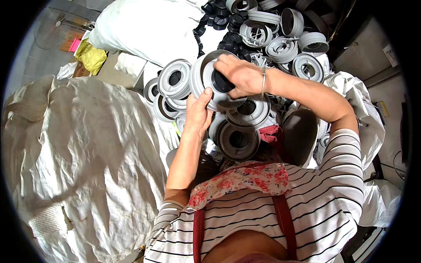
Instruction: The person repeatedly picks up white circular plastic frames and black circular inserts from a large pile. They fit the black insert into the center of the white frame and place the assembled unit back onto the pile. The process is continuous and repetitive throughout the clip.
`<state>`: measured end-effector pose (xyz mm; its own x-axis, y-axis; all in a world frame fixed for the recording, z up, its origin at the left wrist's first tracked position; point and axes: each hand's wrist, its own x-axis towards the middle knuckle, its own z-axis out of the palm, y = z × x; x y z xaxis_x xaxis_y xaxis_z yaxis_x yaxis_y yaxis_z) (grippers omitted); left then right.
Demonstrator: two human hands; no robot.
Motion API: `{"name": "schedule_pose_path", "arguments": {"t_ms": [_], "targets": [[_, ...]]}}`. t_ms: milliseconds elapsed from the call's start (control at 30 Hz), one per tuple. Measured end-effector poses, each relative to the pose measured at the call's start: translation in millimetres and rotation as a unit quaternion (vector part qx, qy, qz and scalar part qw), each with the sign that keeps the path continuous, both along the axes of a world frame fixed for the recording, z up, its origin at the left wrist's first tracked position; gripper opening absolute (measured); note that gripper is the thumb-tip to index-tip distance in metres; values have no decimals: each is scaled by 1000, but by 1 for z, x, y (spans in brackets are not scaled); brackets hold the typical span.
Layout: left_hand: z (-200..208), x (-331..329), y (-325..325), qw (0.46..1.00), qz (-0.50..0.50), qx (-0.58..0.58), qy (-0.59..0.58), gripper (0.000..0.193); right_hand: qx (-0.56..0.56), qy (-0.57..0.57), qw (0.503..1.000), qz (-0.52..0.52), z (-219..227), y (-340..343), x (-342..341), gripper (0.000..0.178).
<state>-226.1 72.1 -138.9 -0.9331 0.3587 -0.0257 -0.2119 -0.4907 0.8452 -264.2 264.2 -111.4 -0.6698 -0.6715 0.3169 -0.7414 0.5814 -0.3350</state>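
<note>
My left hand (198, 113) grips the lower left rim of a grey round plastic housing (198, 75), thumb on the inner edge. The housing is tilted, its open side turned toward my right hand (241, 75). That hand reaches inside with curled fingers on a black round insert (221, 82) at the centre. The fingers partly hide the insert, so how far it sits in the hole cannot be made out. Below lie similar grey housings with black centres, among them one (239, 139) near my lap and another (258, 115) just under the held one.
More grey housings (175, 79) are stacked to the left. Beyond lie a heap of black round parts (230, 41) and loose grey rings (291, 22). White sacks (147, 28) fill the back left, and a large whitish sack (92, 166) stands at my left. A yellow bag (91, 58) lies farther off.
</note>
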Motion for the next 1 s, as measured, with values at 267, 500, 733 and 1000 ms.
{"name": "schedule_pose_path", "arguments": {"t_ms": [267,500,733,1000], "targets": [[-2,-12,-19,991,-60,-79,-86,44,142,170,965,140,-12,7,5,71],[-11,-30,-34,966,-160,-21,-204,40,-71,-110,977,166,-8,13,17,75],[-1,-21,-32,976,-145,-4,-162,46,-51,-132,990,-21,3,14,22,69],[5,7,-6,992,-74,47,-88,42,-127,-113,982,-78,-14,3,17,62]]}}
